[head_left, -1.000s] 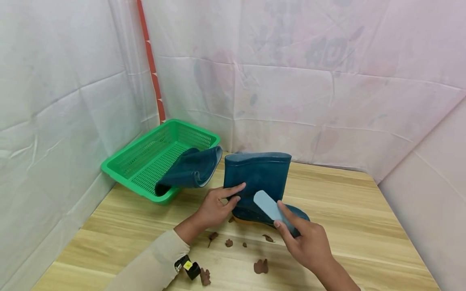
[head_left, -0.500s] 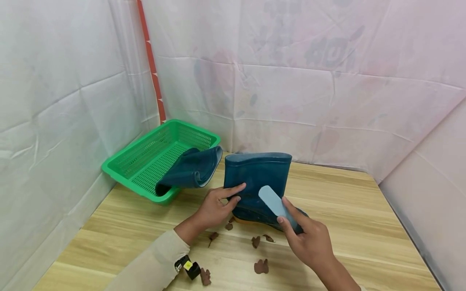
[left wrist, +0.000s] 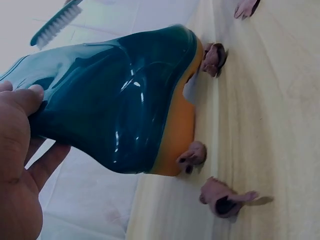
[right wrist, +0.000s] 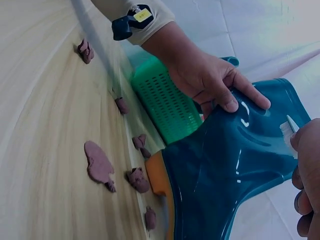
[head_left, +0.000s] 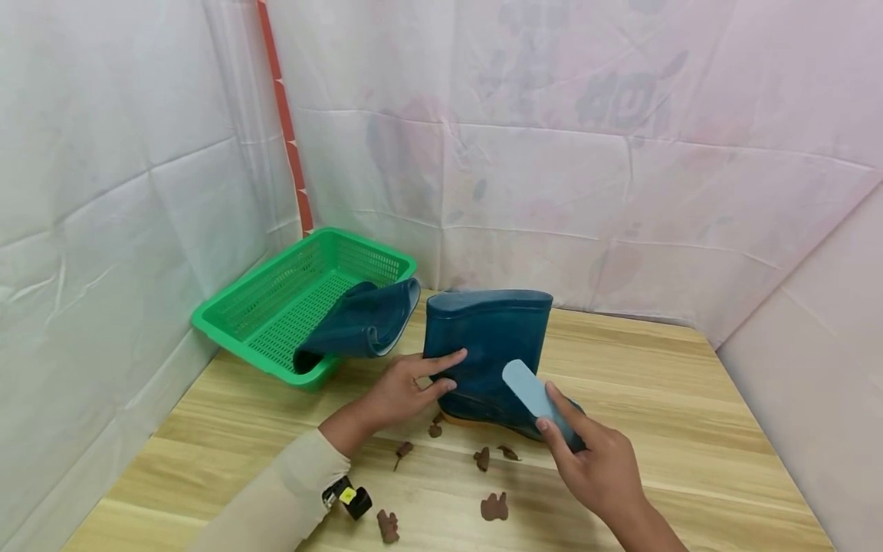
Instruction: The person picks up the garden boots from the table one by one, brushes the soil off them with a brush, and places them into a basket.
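Observation:
A dark blue-green rubber boot (head_left: 483, 337) with an orange sole stands upright on the wooden table. My left hand (head_left: 396, 395) holds it around the back of the ankle, thumb and a finger on the near side. In my right hand (head_left: 596, 468) is a scrubbing brush (head_left: 530, 389) with a pale blue back, gripped between thumb and fingers over the boot's foot. White bristles on the brush (left wrist: 56, 25) show in the left wrist view, pointing toward the boot; whether they touch it I cannot tell. My right hand hides part of the toe.
A green plastic basket (head_left: 258, 360) stands at the back left. Another boot (head_left: 366, 318) lies across its rim, shaft sticking out to the right. Several brown mud-like clumps (head_left: 494, 507) are scattered on the table in front of the boot. White sheeting (head_left: 552, 192) walls the table.
The brush and right hand have shifted a little to the right. A brown clump has appeared in front of the boot, and another now lies nearer the heel. The left hand keeps its hold.

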Demonstrator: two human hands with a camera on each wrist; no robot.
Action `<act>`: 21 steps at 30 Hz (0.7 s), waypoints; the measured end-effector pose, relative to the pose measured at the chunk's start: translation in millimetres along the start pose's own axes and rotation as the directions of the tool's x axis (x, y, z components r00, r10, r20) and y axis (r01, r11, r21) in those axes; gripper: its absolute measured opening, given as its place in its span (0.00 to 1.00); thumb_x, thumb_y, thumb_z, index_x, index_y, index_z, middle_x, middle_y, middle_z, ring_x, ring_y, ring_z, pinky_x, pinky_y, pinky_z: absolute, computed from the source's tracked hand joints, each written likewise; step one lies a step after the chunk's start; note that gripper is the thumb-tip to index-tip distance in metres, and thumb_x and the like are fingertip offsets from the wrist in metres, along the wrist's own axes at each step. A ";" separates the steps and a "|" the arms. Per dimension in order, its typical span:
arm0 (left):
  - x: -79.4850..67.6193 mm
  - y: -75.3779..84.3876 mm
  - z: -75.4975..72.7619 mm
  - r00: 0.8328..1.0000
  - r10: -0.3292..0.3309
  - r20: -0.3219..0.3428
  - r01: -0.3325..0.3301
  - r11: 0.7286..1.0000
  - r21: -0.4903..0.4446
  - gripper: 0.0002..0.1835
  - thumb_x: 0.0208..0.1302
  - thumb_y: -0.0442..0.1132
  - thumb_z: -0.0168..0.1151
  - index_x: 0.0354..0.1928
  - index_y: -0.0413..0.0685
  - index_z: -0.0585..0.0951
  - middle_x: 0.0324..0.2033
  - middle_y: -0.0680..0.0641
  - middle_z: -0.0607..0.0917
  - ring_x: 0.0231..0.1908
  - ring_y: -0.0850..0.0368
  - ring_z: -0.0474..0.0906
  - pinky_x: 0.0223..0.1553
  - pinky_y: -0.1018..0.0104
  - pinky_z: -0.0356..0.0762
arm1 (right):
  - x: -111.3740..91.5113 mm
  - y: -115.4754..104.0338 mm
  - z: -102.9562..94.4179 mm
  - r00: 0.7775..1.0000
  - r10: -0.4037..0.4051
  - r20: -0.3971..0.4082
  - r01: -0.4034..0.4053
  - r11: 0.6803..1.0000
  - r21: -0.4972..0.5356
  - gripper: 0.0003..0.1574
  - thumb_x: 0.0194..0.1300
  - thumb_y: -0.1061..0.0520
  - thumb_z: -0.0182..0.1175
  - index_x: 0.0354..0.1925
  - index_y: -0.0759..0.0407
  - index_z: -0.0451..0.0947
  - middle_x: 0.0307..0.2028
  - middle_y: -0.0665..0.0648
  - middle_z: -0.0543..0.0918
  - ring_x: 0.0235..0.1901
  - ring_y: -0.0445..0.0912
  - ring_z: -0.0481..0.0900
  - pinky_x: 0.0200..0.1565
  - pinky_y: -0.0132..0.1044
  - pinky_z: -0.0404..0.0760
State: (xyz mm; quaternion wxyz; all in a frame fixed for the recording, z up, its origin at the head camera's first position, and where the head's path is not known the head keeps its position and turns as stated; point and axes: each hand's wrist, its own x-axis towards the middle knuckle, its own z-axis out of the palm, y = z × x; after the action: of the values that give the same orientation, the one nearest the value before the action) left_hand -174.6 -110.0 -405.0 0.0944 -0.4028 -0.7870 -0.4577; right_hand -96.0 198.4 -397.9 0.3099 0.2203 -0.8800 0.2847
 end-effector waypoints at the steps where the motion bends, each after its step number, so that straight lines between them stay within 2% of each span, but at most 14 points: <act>1: 0.3 0.5 -1.3 1.000 0.003 0.009 -0.003 1.000 0.006 0.29 0.70 0.32 0.66 0.71 0.41 0.73 0.29 0.49 0.85 0.20 0.68 0.75 0.34 0.70 0.79 | -1.5 1.4 -0.6 1.000 0.005 0.003 -0.005 1.000 -0.007 0.36 0.56 0.61 0.77 0.64 0.57 0.81 0.27 0.60 0.88 0.22 0.42 0.81 0.23 0.36 0.76; 3: 1.0 1.6 -3.7 1.000 0.009 0.024 -0.009 1.000 0.015 0.30 0.69 0.31 0.67 0.72 0.42 0.73 0.18 0.56 0.74 0.14 0.68 0.63 0.27 0.71 0.73 | -4.4 3.5 -2.3 1.000 0.020 0.011 -0.020 1.000 -0.014 0.36 0.55 0.62 0.77 0.64 0.58 0.81 0.30 0.63 0.89 0.24 0.45 0.84 0.25 0.39 0.79; 7: 2.9 4.5 -6.0 0.999 0.013 0.034 -0.014 0.999 0.033 0.33 0.66 0.27 0.68 0.72 0.43 0.73 0.15 0.61 0.65 0.14 0.69 0.57 0.22 0.70 0.67 | -10.3 7.4 -5.5 0.998 0.060 0.030 -0.060 0.998 -0.024 0.37 0.56 0.62 0.76 0.64 0.57 0.81 0.34 0.65 0.89 0.27 0.47 0.86 0.26 0.44 0.82; 8: 3.3 4.1 -5.7 0.999 0.017 0.030 -0.018 0.999 0.034 0.33 0.65 0.26 0.67 0.72 0.43 0.73 0.14 0.61 0.63 0.14 0.69 0.57 0.21 0.70 0.66 | -11.7 7.9 -6.3 0.997 0.070 0.037 -0.069 0.997 -0.023 0.36 0.56 0.62 0.76 0.64 0.57 0.81 0.33 0.64 0.89 0.26 0.46 0.85 0.25 0.43 0.81; 12: 5.1 4.0 -3.8 1.000 0.025 -0.005 -0.025 0.999 0.042 0.32 0.66 0.25 0.66 0.72 0.40 0.73 0.17 0.59 0.69 0.15 0.69 0.58 0.21 0.70 0.65 | -17.3 11.8 -5.8 0.997 0.061 0.056 -0.061 0.998 -0.005 0.37 0.56 0.61 0.77 0.65 0.54 0.81 0.23 0.52 0.86 0.22 0.35 0.75 0.22 0.31 0.71; 14: 5.8 3.9 -2.3 0.999 0.023 -0.033 -0.022 0.999 0.039 0.31 0.67 0.25 0.66 0.71 0.38 0.72 0.18 0.57 0.71 0.15 0.68 0.59 0.20 0.69 0.66 | -20.1 13.7 -5.0 0.998 0.032 0.062 -0.033 0.999 0.019 0.38 0.56 0.61 0.77 0.65 0.53 0.81 0.18 0.43 0.78 0.20 0.32 0.68 0.21 0.26 0.64; 16: 6.5 4.7 -1.1 0.998 0.014 -0.059 -0.012 0.999 0.041 0.32 0.67 0.25 0.66 0.72 0.38 0.71 0.18 0.57 0.70 0.15 0.68 0.59 0.20 0.70 0.65 | -22.6 15.2 -4.2 0.998 -0.003 0.060 0.000 0.999 0.052 0.39 0.55 0.62 0.77 0.66 0.53 0.80 0.17 0.37 0.71 0.19 0.29 0.64 0.21 0.23 0.60; 18: 7.1 5.6 -0.2 0.996 0.005 -0.090 0.000 0.999 0.054 0.32 0.66 0.25 0.67 0.72 0.38 0.71 0.17 0.58 0.67 0.15 0.69 0.58 0.20 0.71 0.64 | -25.2 16.1 -4.3 0.998 -0.028 0.059 0.023 0.997 0.080 0.40 0.54 0.64 0.77 0.66 0.53 0.80 0.17 0.35 0.69 0.18 0.28 0.62 0.21 0.21 0.58; 21: 7.7 5.9 0.6 0.991 0.009 -0.130 0.001 0.997 0.074 0.33 0.66 0.25 0.67 0.72 0.39 0.71 0.17 0.59 0.63 0.16 0.69 0.57 0.20 0.71 0.63 | -29.4 16.3 -5.0 0.997 -0.028 0.072 0.021 0.995 0.096 0.40 0.53 0.66 0.76 0.65 0.54 0.80 0.19 0.38 0.75 0.18 0.27 0.61 0.20 0.20 0.58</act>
State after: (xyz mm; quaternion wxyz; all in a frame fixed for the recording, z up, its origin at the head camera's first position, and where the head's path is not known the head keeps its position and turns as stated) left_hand -175.3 -103.8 -397.5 0.1613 -0.3698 -0.7948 -0.4533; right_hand -82.3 219.8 -420.4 0.2699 0.2559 -0.8735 0.3141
